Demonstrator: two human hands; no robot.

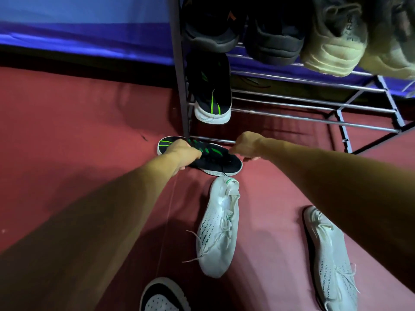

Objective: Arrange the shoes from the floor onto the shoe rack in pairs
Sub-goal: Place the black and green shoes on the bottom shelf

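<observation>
"Four shoes lie on the floor [78, 131]: a black shoe [215, 159] with green stripes at the foot of the shoe rack [179, 75], a white shoe [219, 227] just behind it, a second white shoe [330, 259] well off to the right, and a black-and-white shoe [164, 297] at the bottom edge."

"Which one is in hand?"

"The black shoe. The left hand [183, 153] is over its lace area with the fingers curled down onto the upper, which I judge a grip. The right hand [246, 145] is at the shoe's other end, fingers bunched into a loose fist. Whether it pinches the collar or only sits beside it cannot be told."

"And the matching shoe?"

"Its mate [212, 95] is already on the lower shelf, hard against the left post, with its pale end hanging over the front rail."

"Step assessed?"

"Picking up the second shoe of that pair. The shoe is not yet lifted; its sole is flat on the floor."

"Requirement for the next move?"

"Lift clear of the bottom rail, turn the shoe to match its mate, and set it on the bare rails just to the right. The white pair follows."
</observation>
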